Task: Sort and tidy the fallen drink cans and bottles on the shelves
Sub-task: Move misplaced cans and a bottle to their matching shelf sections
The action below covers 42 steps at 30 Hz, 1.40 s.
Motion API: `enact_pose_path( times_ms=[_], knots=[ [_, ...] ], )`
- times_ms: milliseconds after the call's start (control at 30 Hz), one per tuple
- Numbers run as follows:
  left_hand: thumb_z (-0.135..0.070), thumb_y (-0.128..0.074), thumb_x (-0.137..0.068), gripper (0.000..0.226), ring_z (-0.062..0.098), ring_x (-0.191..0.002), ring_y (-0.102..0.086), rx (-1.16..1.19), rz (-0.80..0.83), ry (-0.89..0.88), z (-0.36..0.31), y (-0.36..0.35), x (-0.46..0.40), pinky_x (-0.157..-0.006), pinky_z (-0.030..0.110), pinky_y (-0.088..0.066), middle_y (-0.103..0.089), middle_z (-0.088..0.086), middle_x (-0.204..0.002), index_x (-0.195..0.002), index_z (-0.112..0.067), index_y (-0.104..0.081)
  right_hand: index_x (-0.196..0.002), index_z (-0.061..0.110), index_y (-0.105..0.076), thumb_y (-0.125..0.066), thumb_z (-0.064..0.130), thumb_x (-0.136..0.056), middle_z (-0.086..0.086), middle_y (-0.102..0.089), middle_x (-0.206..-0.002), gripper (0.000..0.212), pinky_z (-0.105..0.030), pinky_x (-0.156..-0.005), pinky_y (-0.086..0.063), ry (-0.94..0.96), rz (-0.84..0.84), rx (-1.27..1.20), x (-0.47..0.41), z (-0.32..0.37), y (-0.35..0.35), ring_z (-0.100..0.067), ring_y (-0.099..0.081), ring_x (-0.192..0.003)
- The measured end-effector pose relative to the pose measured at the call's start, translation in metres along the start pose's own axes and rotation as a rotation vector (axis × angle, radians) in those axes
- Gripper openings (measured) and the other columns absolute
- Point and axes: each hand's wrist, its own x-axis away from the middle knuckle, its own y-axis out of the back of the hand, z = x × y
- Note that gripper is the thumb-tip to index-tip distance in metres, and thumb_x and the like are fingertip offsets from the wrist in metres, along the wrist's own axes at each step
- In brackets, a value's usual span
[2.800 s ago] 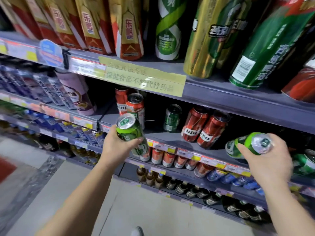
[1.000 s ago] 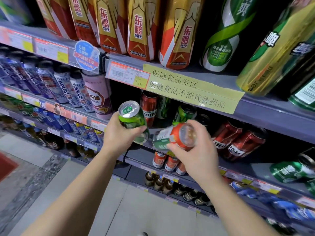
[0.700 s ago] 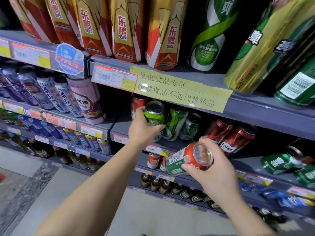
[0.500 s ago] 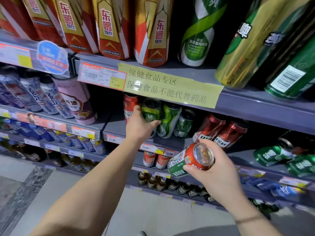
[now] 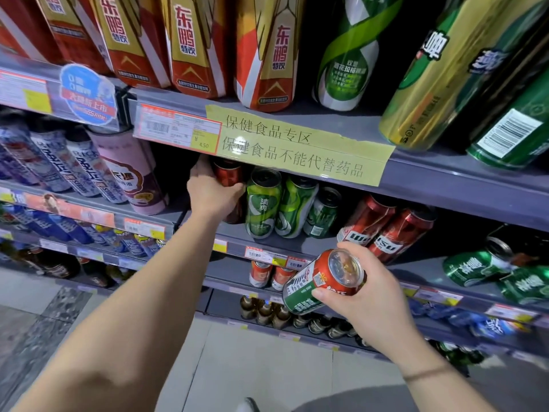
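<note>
We note both forearms bare, no sleeves visible; a thin dark band (image 5: 427,372) circles the right wrist; hands ungloved.

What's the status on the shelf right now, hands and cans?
Left hand grips red can on shelf. Right hand holds red-green can, off shelf. Green cans crowd the slot.

Middle shelf: three green cans (image 5: 263,203), three red cans (image 5: 367,223); two hands (image 5: 212,196).

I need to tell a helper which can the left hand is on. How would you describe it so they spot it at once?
Find the yellow paper sign on the shelf edge. Directly below its left end, the left hand grips a dark red can, the only red one there, left of the upright green cans.
</note>
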Motion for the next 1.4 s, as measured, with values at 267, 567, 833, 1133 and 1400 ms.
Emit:
enact_pose_path(
  times_ms=[267,567,833,1133,1400],
  knots=[
    [-0.017,-0.087,-0.065,0.077,0.016,-0.101,-0.06,0.178,0.028,-0.031,0.008,0.014,0.018,-0.093,0.033,-0.05,-0.06,-0.003,-0.108,-0.128,-0.018,-0.043,-0.125,0.037,-0.053,-0.089,0.031,-0.06,0.024,-0.061,-0.111,0.074,-0.02,-0.083,-0.05,-0.003,-0.055,-0.045,-0.003,-0.004,0.007,0.009,-0.059,-0.095],
    [-0.024,-0.086,-0.066,0.084,0.001,-0.104,-0.055,0.1,0.078,-0.19,-0.032,0.054,0.113,-0.088,0.02,-0.043,-0.054,-0.021,-0.112,-0.135,-0.033,-0.038,-0.121,0.04,-0.055,-0.087,0.036,-0.058,0.013,-0.065,-0.109,0.071,-0.019,-0.072,-0.051,-0.004,-0.105,-0.155,-0.009,-0.015,0.013,-0.004,-0.066,-0.092],
    [-0.027,-0.091,-0.06,0.072,-0.012,-0.086,-0.056,0.079,0.394,-0.231,-0.086,-0.023,0.182,-0.072,-0.001,-0.038,-0.057,-0.028,-0.099,-0.117,-0.035,-0.048,-0.119,0.038,-0.054,-0.089,0.026,-0.063,0.023,-0.06,-0.101,0.068,-0.004,-0.065,-0.046,-0.026,-0.174,-0.162,0.008,-0.057,0.078,0.012,-0.061,-0.085],
    [-0.013,-0.092,-0.057,0.071,-0.01,-0.088,-0.053,0.149,0.319,-0.27,-0.151,-0.171,0.273,-0.082,0.001,-0.037,-0.057,-0.015,-0.102,-0.117,-0.02,-0.055,-0.12,0.044,-0.053,-0.087,0.038,-0.056,0.018,-0.064,-0.111,0.073,-0.039,-0.086,-0.054,-0.049,-0.197,-0.121,0.031,-0.167,0.205,-0.012,-0.065,-0.097],
    [-0.023,-0.089,-0.063,0.069,0.022,-0.109,-0.058,-0.014,0.068,-0.108,-0.189,-0.268,0.281,-0.082,0.022,-0.038,-0.062,0.004,-0.118,-0.122,-0.012,-0.054,-0.121,0.042,-0.052,-0.09,0.029,-0.061,0.018,-0.06,-0.114,0.072,-0.031,-0.092,-0.05,-0.056,-0.132,-0.111,0.036,-0.224,0.285,-0.007,-0.06,-0.103]
  ],
)
